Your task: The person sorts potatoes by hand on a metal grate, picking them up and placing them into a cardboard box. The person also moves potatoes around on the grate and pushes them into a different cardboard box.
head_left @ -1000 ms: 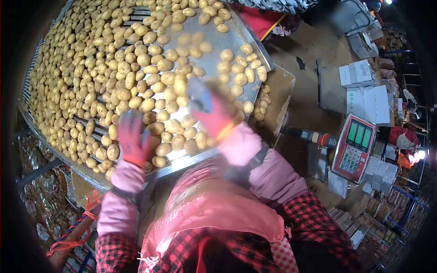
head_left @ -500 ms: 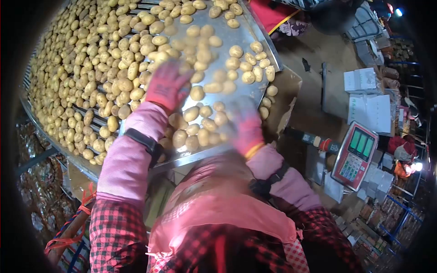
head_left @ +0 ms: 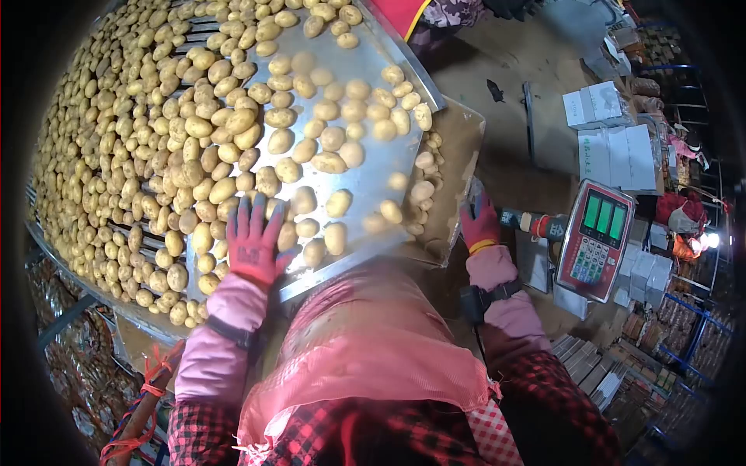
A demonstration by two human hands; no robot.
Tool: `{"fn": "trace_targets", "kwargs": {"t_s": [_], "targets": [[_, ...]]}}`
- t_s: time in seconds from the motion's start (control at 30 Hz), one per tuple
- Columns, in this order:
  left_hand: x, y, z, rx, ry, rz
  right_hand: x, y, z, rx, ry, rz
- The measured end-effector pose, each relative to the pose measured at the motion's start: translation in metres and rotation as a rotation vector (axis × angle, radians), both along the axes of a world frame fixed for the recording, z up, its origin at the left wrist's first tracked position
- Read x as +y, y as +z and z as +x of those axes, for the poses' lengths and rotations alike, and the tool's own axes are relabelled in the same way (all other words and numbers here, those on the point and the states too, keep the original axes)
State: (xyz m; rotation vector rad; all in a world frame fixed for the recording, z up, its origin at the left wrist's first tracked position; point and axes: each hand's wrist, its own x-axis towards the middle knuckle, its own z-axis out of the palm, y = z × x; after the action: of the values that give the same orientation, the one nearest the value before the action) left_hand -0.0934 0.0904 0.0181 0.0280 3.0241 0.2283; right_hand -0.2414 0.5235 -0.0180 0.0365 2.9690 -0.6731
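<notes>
My left hand (head_left: 255, 242), in a pink glove with dark fingertips, lies with fingers spread against potatoes (head_left: 221, 189) at the edge of the metal chute (head_left: 361, 182). Loose potatoes are scattered on the chute to its right, some blurred by motion. My right hand (head_left: 479, 220), gloved alike, is at the right edge of a cardboard box (head_left: 458, 163) below the chute's end. Its fingers point forward and look stretched out, the fingertips at the box's side. Several potatoes (head_left: 422, 191) lie inside the box.
A scale display (head_left: 596, 241) with green digits stands on a post to the right. White cartons (head_left: 616, 158) are stacked beyond it. Another person's red and yellow clothing (head_left: 400, 15) shows past the chute. At lower left is a rail tied with red string (head_left: 151, 380).
My right hand has moved right, from the potatoes on the chute to the box's side. My left hand has drawn back towards me. Potatoes on the chute have shifted and more show in the box.
</notes>
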Motion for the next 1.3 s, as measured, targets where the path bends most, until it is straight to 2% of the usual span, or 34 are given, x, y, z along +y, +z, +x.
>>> {"fn": "trace_targets", "kwargs": {"t_s": [0.07, 0.1, 0.17, 0.2, 0.23, 0.3, 0.33, 0.43, 0.5, 0.57, 0.6, 0.63, 0.7, 0.73, 0.77, 0.8, 0.83, 0.9, 0.97, 1.03, 1.07, 1.1, 1.13, 1.17, 1.2, 1.23, 1.27, 1.3], "targets": [[0.002, -0.006, -0.023, 0.091, 0.025, -0.042, -0.003, -0.003, -0.010, -0.010, 0.011, -0.021], [0.007, -0.010, -0.033, 0.046, 0.071, -0.077, -0.004, 0.001, -0.014, -0.016, 0.010, -0.028], [0.028, -0.015, -0.042, 0.092, 0.104, -0.035, -0.014, 0.010, -0.019, -0.032, -0.014, -0.038], [0.044, -0.010, -0.044, 0.016, 0.130, 0.056, -0.017, 0.013, -0.018, -0.039, -0.027, -0.046], [0.048, -0.011, -0.044, 0.019, -0.034, 0.265, -0.012, 0.009, -0.014, -0.032, -0.020, -0.059], [0.066, 0.002, -0.029, -0.001, -0.223, 0.229, 0.006, -0.003, -0.006, -0.018, -0.019, -0.069], [0.067, 0.003, -0.023, -0.030, -0.278, 0.306, 0.015, -0.007, -0.001, -0.013, -0.025, -0.067], [0.054, 0.012, -0.007, -0.048, -0.268, 0.307, 0.044, -0.028, 0.028, -0.005, -0.078, 0.010], [0.038, 0.009, 0.005, 0.050, -0.263, 0.264, 0.056, -0.056, 0.052, 0.018, -0.110, 0.092], [0.028, -0.001, 0.019, 0.079, -0.215, 0.159, 0.048, -0.062, 0.066, -0.452, -0.225, 0.168], [0.031, 0.000, 0.021, 0.023, -0.171, 0.302, 0.038, -0.028, 0.083, -0.559, -0.087, 0.153], [0.035, -0.024, 0.029, 0.209, -0.186, 0.194, 0.026, 0.014, 0.102, -0.659, 0.051, 0.124], [0.021, -0.021, 0.045, 0.208, -0.138, 0.243, 0.014, 0.011, 0.103, -0.439, 0.491, 0.119], [0.015, -0.023, 0.052, 0.209, -0.114, 0.268, 0.034, -0.044, 0.096, -0.572, 0.180, 0.012], [0.021, 0.000, 0.056, 0.179, -0.083, 0.236, 0.052, -0.099, 0.087, -0.635, -0.155, -0.101], [0.019, 0.005, 0.060, 0.274, -0.062, 0.251, 0.052, -0.094, 0.088, -0.604, -0.132, 0.166], [0.017, 0.012, 0.057, 0.253, -0.025, 0.221, 0.074, -0.124, 0.082, -0.610, -0.093, 0.188], [0.011, 0.022, 0.071, 0.181, 0.039, 0.177, 0.107, -0.160, 0.077, -0.531, 0.233, 0.403], [0.002, 0.011, 0.084, 0.200, 0.051, 0.189, 0.117, -0.169, 0.075, -0.512, 0.442, 0.474], [0.000, 0.005, 0.094, 0.291, 0.072, 0.192, 0.115, -0.179, 0.068, -0.630, 0.167, 0.328], [0.000, 0.008, 0.094, 0.278, 0.093, 0.197, 0.092, -0.137, 0.074, -0.672, 0.017, 0.194], [-0.006, 0.010, 0.092, 0.230, 0.107, 0.228, 0.076, -0.102, 0.076, -0.595, -0.065, 0.051], [-0.013, -0.015, 0.087, 0.168, 0.149, 0.127, 0.054, -0.068, 0.080, -0.506, -0.085, -0.112], [-0.010, 0.003, 0.081, 0.244, 0.111, 0.059, 0.032, -0.024, 0.085, -0.453, -0.146, -0.284], [-0.005, 0.021, 0.076, -0.032, 0.250, 0.263, 0.015, 0.010, 0.091, -0.421, -0.248, -0.427], [-0.005, -0.001, 0.090, 0.203, 0.094, 0.029, -0.011, 0.051, 0.098, -0.431, -0.398, -0.559], [-0.010, -0.014, 0.095, 0.229, 0.153, 0.172, 0.031, -0.051, 0.093, -0.176, -0.192, -0.004], [-0.014, -0.015, 0.095, 0.252, 0.083, 0.109, 0.037, -0.061, 0.098, -0.164, -0.140, 0.018]]}}
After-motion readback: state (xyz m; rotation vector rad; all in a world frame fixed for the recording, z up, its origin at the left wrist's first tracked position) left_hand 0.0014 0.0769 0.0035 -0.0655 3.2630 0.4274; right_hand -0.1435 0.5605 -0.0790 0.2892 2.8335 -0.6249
